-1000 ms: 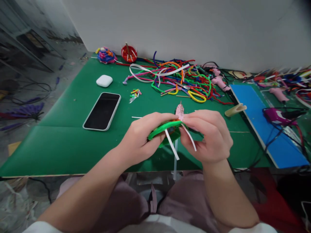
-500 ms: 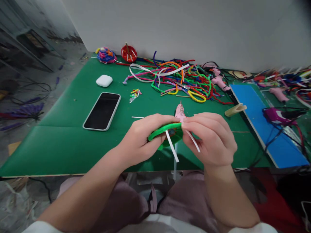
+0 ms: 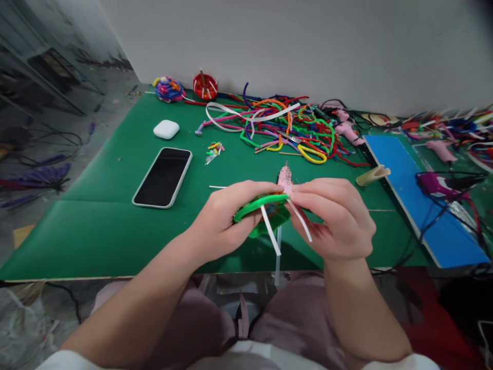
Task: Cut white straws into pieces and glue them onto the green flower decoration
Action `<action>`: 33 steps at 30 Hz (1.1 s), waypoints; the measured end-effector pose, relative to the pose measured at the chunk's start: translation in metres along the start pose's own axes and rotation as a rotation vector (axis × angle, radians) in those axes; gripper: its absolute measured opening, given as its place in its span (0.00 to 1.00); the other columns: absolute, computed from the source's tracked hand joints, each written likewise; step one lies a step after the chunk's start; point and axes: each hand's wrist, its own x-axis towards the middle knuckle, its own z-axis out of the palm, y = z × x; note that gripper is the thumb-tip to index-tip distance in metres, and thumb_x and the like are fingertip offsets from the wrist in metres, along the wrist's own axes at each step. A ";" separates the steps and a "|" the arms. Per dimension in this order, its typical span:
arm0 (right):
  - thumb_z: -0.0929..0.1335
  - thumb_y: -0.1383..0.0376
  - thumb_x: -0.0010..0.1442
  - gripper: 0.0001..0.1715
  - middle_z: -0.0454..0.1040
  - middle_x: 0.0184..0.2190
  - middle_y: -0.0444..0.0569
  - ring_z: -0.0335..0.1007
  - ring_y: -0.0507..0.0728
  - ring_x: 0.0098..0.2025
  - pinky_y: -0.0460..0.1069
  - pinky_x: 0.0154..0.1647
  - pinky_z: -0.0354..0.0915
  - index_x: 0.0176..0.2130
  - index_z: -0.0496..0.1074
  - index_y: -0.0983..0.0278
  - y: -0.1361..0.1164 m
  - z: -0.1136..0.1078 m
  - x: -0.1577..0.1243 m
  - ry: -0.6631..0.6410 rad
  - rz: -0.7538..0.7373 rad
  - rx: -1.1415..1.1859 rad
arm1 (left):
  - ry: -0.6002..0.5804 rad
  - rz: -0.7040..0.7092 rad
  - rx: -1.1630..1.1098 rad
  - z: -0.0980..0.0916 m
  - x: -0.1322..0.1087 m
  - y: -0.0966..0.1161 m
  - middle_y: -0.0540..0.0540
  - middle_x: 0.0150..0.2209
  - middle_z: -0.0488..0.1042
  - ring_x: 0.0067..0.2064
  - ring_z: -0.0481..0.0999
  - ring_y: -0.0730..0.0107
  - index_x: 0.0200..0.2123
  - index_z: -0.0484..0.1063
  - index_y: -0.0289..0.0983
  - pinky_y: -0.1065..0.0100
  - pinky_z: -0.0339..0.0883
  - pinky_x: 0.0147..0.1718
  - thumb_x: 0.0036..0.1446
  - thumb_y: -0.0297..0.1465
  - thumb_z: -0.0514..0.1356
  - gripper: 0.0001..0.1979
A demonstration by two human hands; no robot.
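Green fuzzy craft piece [image 3: 256,206] clamped in left hand [image 3: 223,213] grip — likely to steady it — while right hand [image 3: 336,218] grip pinches its edge at a white strip [image 3: 300,220].

The premises present as a craft workshop: the green worktable [image 3: 96,226] carries a heap of coloured fuzzy stems [image 3: 288,123], 1 pair of yellow-handled scissors [image 3: 295,139], several pink glue guns [image 3: 285,177] and 2 round craft pieces [image 3: 168,89]. The grey floor [image 3: 82,103] is littered with scraps [image 3: 36,326]; the far-left wall [image 3: 77,31] is stained.
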 end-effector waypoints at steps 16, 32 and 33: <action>0.70 0.71 0.51 0.15 0.77 0.33 0.47 0.74 0.54 0.36 0.49 0.35 0.71 0.40 0.70 0.61 0.000 0.003 0.002 -0.037 0.010 0.039 | 0.004 0.046 0.018 0.001 -0.001 -0.003 0.47 0.47 0.74 0.45 0.74 0.71 0.51 0.67 0.38 0.72 0.67 0.43 0.53 0.20 0.54 0.21; 0.67 0.65 0.57 0.08 0.66 0.16 0.38 0.59 0.45 0.16 0.40 0.14 0.56 0.27 0.72 0.66 -0.005 0.003 0.005 -0.308 0.839 0.823 | 0.122 0.305 0.511 -0.010 -0.003 -0.021 0.43 0.48 0.72 0.48 0.73 0.66 0.58 0.59 0.38 0.70 0.67 0.43 0.52 0.23 0.54 0.28; 0.68 0.66 0.56 0.07 0.65 0.15 0.37 0.57 0.44 0.15 0.40 0.14 0.55 0.27 0.72 0.66 -0.006 0.004 0.005 -0.313 0.861 0.861 | 0.118 0.308 0.510 -0.010 -0.003 -0.021 0.43 0.48 0.72 0.48 0.73 0.66 0.58 0.59 0.38 0.70 0.67 0.43 0.52 0.23 0.53 0.28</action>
